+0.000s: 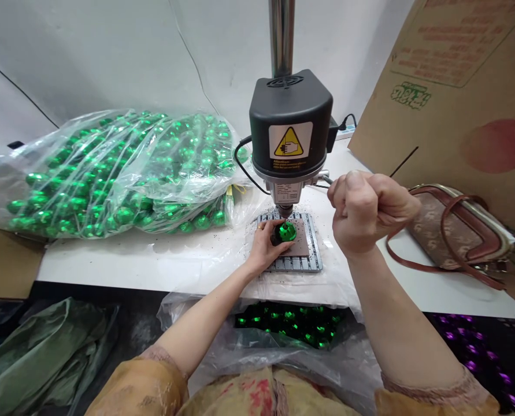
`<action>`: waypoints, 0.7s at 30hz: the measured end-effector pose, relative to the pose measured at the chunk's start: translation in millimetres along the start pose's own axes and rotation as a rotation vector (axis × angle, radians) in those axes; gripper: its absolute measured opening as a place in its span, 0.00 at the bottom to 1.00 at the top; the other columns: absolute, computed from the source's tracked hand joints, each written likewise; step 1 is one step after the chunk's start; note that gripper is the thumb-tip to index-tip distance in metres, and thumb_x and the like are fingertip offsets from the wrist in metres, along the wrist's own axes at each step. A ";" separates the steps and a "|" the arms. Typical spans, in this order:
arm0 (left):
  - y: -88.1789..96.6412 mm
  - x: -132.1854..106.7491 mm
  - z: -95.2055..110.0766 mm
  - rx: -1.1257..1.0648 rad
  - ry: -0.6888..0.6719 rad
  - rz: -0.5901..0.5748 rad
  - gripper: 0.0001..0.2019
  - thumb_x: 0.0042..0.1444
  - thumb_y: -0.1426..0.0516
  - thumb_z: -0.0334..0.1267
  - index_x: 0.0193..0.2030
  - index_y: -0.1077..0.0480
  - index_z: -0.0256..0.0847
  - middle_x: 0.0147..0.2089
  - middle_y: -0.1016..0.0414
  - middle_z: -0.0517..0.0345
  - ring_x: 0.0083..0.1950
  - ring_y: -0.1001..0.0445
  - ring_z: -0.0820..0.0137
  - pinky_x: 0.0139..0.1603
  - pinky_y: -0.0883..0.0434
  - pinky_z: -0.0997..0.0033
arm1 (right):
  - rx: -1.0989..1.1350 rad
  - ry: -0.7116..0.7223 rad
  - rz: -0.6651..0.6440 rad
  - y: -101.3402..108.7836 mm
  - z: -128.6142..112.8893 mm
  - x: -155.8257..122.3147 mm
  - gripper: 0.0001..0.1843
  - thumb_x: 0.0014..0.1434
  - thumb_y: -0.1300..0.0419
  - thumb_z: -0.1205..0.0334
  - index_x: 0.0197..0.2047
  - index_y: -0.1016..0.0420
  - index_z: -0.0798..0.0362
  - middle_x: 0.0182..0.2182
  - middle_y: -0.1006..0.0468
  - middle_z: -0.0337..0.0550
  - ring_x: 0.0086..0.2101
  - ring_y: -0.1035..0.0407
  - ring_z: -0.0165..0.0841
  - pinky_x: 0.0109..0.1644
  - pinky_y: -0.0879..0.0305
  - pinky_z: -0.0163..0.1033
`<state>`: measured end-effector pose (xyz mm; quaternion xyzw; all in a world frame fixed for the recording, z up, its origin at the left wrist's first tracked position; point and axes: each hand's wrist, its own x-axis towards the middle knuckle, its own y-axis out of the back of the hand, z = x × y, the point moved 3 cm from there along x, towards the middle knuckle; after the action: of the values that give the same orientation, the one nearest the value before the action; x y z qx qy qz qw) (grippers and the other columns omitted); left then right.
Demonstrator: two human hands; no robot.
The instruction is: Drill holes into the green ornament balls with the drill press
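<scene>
My left hand [265,245] grips a shiny green ball [284,233] and holds it on the grey slotted base plate [310,261] of a small bench drill [290,138], right under the drill tip. A ring shows on one of its fingers. My right hand [367,210] is a closed fist wrapped round the drill's metal feed lever [325,179], to the right of the black motor head. The drill's steel column [282,36] rises behind.
A big clear bag of green balls [110,173] lies on the white table at left. A brown handbag [454,231] and a cardboard sheet [456,98] are at right. Below the table edge a bag holds more green balls [289,325]; purple ones [478,352] sit at lower right.
</scene>
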<state>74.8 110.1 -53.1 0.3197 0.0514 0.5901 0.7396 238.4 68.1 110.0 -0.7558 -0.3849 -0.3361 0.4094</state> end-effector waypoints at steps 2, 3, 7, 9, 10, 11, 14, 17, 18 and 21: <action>-0.2 -0.1 -1.0 0.000 -0.001 0.001 0.27 0.52 0.31 0.42 0.57 0.32 0.45 0.54 0.30 0.49 0.57 0.29 0.56 0.59 0.29 0.52 | -0.007 0.029 0.009 1.1 2.4 -2.1 0.28 0.60 0.41 0.59 0.19 0.58 0.52 0.13 0.53 0.31 0.15 0.54 0.22 0.20 0.55 0.39; -0.4 -0.1 -1.5 0.001 -0.002 0.001 0.27 0.52 0.31 0.42 0.57 0.32 0.45 0.54 0.30 0.49 0.57 0.29 0.56 0.60 0.29 0.52 | -0.013 0.039 0.014 1.9 3.6 -3.4 0.28 0.60 0.41 0.59 0.18 0.57 0.52 0.13 0.53 0.32 0.15 0.54 0.22 0.20 0.56 0.39; -1.5 0.0 -3.1 0.000 -0.001 0.001 0.27 0.52 0.31 0.42 0.58 0.32 0.46 0.54 0.30 0.50 0.57 0.29 0.56 0.59 0.29 0.52 | -0.032 0.062 0.016 5.5 7.1 -9.0 0.28 0.59 0.41 0.60 0.17 0.56 0.52 0.13 0.53 0.32 0.15 0.55 0.22 0.19 0.55 0.40; -1.9 -0.1 -3.8 0.000 0.000 0.002 0.27 0.52 0.31 0.42 0.58 0.32 0.46 0.54 0.30 0.50 0.57 0.29 0.56 0.58 0.28 0.52 | -0.031 0.073 0.014 6.9 8.0 -11.0 0.28 0.59 0.41 0.61 0.17 0.57 0.52 0.13 0.54 0.32 0.15 0.55 0.22 0.19 0.56 0.39; -2.0 -0.1 -4.1 0.002 0.000 0.002 0.27 0.52 0.31 0.42 0.58 0.32 0.46 0.54 0.30 0.50 0.57 0.29 0.56 0.58 0.29 0.53 | -0.030 0.081 0.012 7.4 8.3 -11.6 0.28 0.59 0.42 0.61 0.17 0.57 0.52 0.13 0.54 0.31 0.15 0.55 0.22 0.19 0.56 0.39; -2.1 -0.2 -4.4 0.004 0.000 0.001 0.27 0.52 0.31 0.42 0.58 0.32 0.46 0.54 0.30 0.50 0.57 0.29 0.56 0.58 0.29 0.53 | -0.024 0.091 0.009 7.7 8.4 -12.1 0.28 0.59 0.42 0.62 0.17 0.57 0.52 0.13 0.54 0.31 0.15 0.55 0.22 0.19 0.56 0.39; -2.2 -0.3 -5.3 0.012 -0.001 -0.002 0.27 0.53 0.31 0.43 0.58 0.32 0.46 0.54 0.30 0.49 0.58 0.29 0.56 0.59 0.29 0.52 | 0.003 0.125 -0.002 7.8 8.0 -12.2 0.28 0.59 0.42 0.65 0.17 0.57 0.52 0.13 0.54 0.31 0.15 0.55 0.21 0.19 0.55 0.38; -2.3 0.1 -5.7 0.017 -0.005 -0.005 0.27 0.53 0.31 0.43 0.58 0.32 0.46 0.54 0.30 0.50 0.58 0.29 0.56 0.58 0.29 0.53 | 0.021 0.146 -0.008 7.6 7.8 -12.1 0.27 0.59 0.42 0.66 0.18 0.58 0.53 0.13 0.54 0.31 0.15 0.55 0.21 0.19 0.55 0.37; -2.2 0.2 -5.7 0.017 -0.006 -0.004 0.27 0.52 0.31 0.43 0.58 0.32 0.46 0.54 0.29 0.50 0.57 0.29 0.56 0.58 0.29 0.53 | 0.020 0.146 -0.010 7.8 8.1 -12.6 0.27 0.59 0.42 0.67 0.18 0.58 0.53 0.13 0.54 0.31 0.15 0.55 0.21 0.19 0.55 0.37; -1.7 0.4 -5.0 0.020 -0.016 0.008 0.27 0.52 0.31 0.43 0.58 0.32 0.46 0.54 0.29 0.50 0.58 0.29 0.56 0.59 0.29 0.52 | 0.021 0.154 -0.032 9.5 9.3 -17.0 0.26 0.58 0.43 0.68 0.18 0.57 0.53 0.14 0.52 0.31 0.15 0.54 0.21 0.20 0.54 0.37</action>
<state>74.1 112.4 -57.8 0.3319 0.0498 0.5901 0.7343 240.3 67.6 88.5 -0.7172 -0.3679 -0.3956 0.4401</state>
